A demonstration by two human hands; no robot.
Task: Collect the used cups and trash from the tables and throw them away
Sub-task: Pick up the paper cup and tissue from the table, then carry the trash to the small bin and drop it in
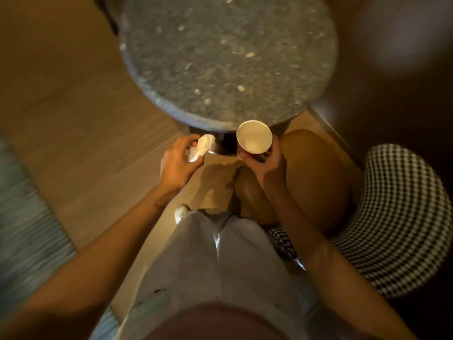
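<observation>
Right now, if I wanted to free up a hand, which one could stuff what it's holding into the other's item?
Left, probably. The left hand holds a crumpled napkin that looks small enough to drop into the open paper cup, which the right hand holds upright beside it.

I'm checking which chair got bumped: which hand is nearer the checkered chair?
Right. The right hand, holding the paper cup, is just left of the checkered chair. The left hand, clutching the crumpled napkin, sits farther away, beyond the cup.
</observation>
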